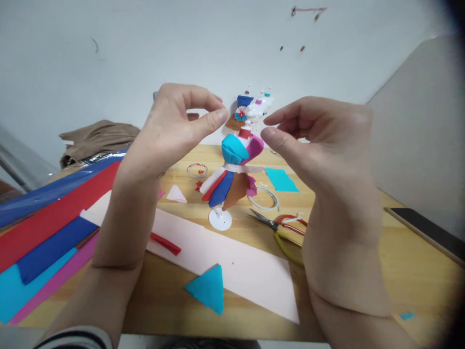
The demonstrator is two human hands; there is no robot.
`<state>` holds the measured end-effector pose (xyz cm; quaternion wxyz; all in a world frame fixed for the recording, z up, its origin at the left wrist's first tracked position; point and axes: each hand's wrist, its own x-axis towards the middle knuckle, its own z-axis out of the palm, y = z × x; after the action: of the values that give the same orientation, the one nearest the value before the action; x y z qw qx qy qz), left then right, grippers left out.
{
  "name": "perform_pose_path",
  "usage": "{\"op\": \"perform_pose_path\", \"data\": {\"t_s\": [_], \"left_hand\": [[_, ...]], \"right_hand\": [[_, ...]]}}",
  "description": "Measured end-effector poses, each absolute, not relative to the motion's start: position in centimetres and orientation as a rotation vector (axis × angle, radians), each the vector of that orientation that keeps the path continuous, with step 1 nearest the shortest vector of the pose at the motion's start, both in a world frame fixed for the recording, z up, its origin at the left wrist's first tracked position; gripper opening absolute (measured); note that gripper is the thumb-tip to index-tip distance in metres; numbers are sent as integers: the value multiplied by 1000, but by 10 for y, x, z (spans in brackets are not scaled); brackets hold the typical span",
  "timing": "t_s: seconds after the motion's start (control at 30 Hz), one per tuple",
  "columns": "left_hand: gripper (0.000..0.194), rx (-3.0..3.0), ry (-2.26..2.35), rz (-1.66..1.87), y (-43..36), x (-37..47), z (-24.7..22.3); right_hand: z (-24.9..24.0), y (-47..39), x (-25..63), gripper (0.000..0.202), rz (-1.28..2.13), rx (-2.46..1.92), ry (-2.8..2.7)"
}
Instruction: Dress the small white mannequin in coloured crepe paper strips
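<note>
A small white dress-form stand [220, 219] carries a crepe-paper dress [234, 150] with a turquoise and magenta top, a pale waistband and a skirt of several coloured petals. To its upper left, my left hand [189, 121] is raised with thumb and fingers pinched together. Across from it, on the upper right, my right hand [312, 140] is held in a similar pinch, its fingertips close to the magenta side of the top. Neither hand visibly touches the dress. Anything between the fingertips is too small to make out.
Scissors [279, 224] lie right of the stand, near a white tape ring [264, 198] and a turquoise paper piece [281, 179]. A pale paper strip [232, 261], a turquoise triangle [209, 290] and coloured sheets [54, 218] lie in front and left. Decorated figures [250, 109] stand behind; a phone [428, 232] lies right.
</note>
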<state>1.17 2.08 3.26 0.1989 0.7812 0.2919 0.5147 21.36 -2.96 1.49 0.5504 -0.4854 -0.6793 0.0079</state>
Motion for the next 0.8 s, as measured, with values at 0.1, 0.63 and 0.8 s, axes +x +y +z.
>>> {"op": "perform_pose_path", "data": {"t_s": [0.1, 0.63, 0.8], "left_hand": [[8, 2131, 818, 1540, 24, 8, 33], [8, 2047, 717, 1721, 25, -13, 38], [10, 2077, 772, 1648, 19, -13, 40]], "right_hand": [[14, -24, 214, 9, 85, -1033, -1529], [53, -12, 197, 24, 93, -1312, -1753], [54, -9, 205, 18, 160, -1280, -1743]]}}
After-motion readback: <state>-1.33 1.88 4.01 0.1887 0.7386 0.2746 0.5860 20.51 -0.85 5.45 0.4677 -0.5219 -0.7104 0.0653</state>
